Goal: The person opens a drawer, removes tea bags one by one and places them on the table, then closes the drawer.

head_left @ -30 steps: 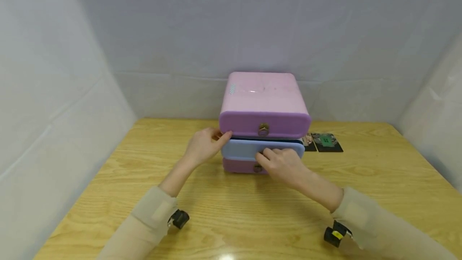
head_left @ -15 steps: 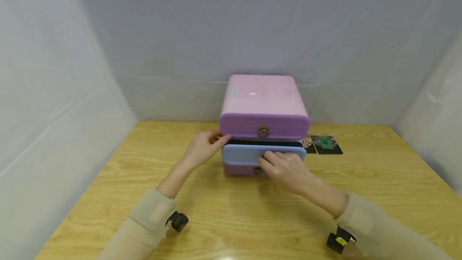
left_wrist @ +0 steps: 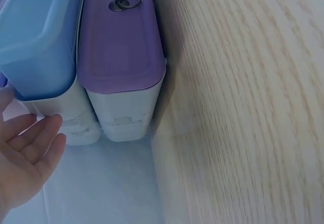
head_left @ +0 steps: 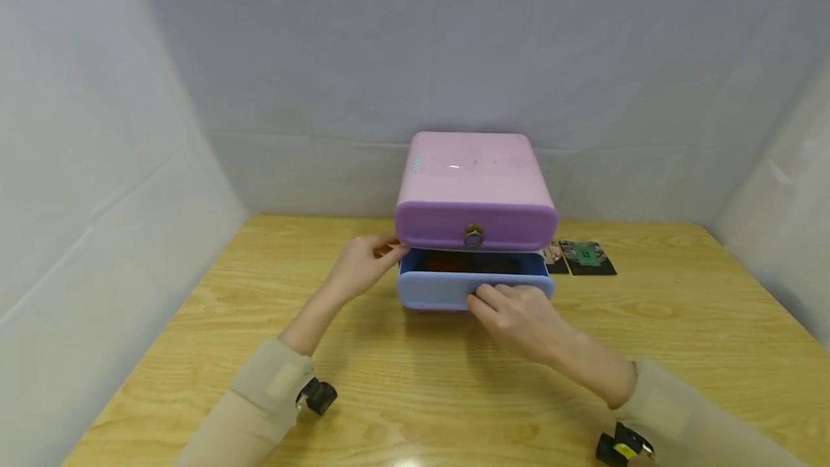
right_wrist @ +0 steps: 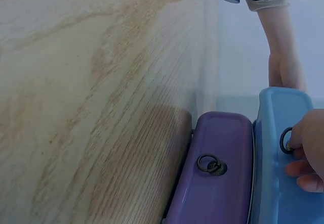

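Note:
A three-tier drawer cabinet (head_left: 480,164) with a pink top stands towards the back of the table. Its middle blue drawer (head_left: 434,290) is partly pulled out, showing dark and reddish contents too dim to identify. My right hand (head_left: 519,316) pinches that drawer's ring pull (right_wrist: 284,140) between thumb and finger. At the cabinet's left side, my left hand (head_left: 359,265) rests its fingertips on the pale side wall (left_wrist: 63,107), fingers slightly bent. Above sits the closed purple top drawer (head_left: 434,225). The purple bottom drawer (right_wrist: 223,138), also closed, is mostly hidden in the head view.
Two dark, flat printed cards (head_left: 586,256) lie on the wooden table (head_left: 402,388) just right of the cabinet. White cloth (head_left: 324,78) hangs behind and along both sides.
The blue drawer has slid out towards me with my right hand on its ring, exposing its inside. My left hand has stayed at the cabinet's left side, shifting only slightly.

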The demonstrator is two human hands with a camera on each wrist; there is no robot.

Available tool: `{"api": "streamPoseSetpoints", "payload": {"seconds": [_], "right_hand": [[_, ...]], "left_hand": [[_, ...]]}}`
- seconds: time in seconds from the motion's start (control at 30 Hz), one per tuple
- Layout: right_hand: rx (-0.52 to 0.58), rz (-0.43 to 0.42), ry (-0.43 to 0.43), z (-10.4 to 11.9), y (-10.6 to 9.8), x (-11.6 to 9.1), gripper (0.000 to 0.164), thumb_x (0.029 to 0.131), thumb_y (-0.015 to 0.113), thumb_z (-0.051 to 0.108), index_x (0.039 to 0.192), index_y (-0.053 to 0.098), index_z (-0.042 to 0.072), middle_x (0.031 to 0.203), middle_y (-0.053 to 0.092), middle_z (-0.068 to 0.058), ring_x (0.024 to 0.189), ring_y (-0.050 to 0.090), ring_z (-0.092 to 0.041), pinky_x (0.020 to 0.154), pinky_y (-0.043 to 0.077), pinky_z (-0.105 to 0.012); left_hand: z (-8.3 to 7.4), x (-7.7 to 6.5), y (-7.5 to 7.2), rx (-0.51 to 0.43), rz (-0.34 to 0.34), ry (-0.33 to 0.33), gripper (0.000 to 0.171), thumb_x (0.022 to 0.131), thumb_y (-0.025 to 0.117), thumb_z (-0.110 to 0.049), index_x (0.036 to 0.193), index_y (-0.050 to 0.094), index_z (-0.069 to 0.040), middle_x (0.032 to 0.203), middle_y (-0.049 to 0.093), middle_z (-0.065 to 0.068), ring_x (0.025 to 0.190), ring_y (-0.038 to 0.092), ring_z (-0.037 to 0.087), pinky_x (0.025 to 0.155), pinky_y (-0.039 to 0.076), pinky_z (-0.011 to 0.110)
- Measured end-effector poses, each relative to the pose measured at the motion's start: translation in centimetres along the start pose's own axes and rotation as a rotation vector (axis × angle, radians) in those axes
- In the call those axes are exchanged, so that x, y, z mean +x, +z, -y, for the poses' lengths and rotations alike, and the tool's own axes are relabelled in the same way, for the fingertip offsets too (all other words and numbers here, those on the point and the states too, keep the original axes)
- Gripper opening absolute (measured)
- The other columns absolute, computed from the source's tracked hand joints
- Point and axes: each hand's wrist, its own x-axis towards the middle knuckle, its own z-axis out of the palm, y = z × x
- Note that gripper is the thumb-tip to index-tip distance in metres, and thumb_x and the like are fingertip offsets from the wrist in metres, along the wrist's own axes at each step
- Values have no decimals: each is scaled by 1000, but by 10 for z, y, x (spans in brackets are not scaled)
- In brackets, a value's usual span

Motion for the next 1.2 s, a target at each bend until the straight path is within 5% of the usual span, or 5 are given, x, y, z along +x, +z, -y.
{"api": "streamPoseSetpoints", "payload": {"seconds": [0.4,1.2], "right_hand": [[7,21,-24,6,-11,4,39,98,29,6,84,65,3,75,58,-4,52,55,-14,40,40,-21],[9,63,-24,21,-32,5,38,99,28,7,80,62,5,74,56,-2,50,54,-13,38,40,-23]], "left_hand": [[2,-1,2,36,-54,36,34,91,60,-28,113,66,-3,102,67,15,82,66,27,71,53,38],[3,2,6,59,-52,44,36,91,59,-31,115,66,-4,97,69,15,81,66,25,69,53,36]]}}
